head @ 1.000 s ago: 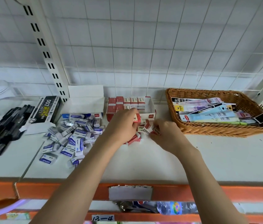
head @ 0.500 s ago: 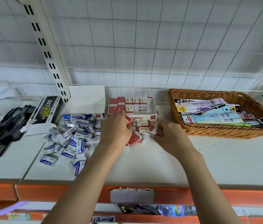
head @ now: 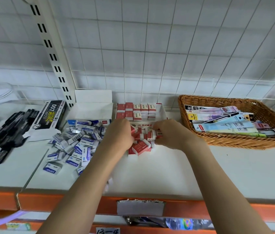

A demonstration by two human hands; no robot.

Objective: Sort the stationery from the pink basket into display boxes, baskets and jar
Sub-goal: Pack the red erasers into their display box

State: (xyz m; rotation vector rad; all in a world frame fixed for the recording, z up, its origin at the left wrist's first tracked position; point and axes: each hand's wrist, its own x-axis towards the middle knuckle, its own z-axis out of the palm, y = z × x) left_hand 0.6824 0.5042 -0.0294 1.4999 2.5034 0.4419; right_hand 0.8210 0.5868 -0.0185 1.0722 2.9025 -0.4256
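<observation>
Both hands dig into the loose red erasers (head: pixel 140 141) on the shelf (head: pixel 234 166), the left hand (head: pixel 118 134) curled over some, the right hand (head: pixel 168 134) pinching one, with their display box (head: pixel 163 112) just beyond part-filled and the blue erasers (head: pixel 76 144) left of them still unsorted.

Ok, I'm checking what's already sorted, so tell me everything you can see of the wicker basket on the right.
The wicker basket is brown woven cane, rectangular with a raised rim. It sits flat on the white shelf against the wire grid backing, right of both hands and untouched by them. Inside lie long flat card packs in pale blue, lilac, yellow and black, overlapping at slight angles.
</observation>
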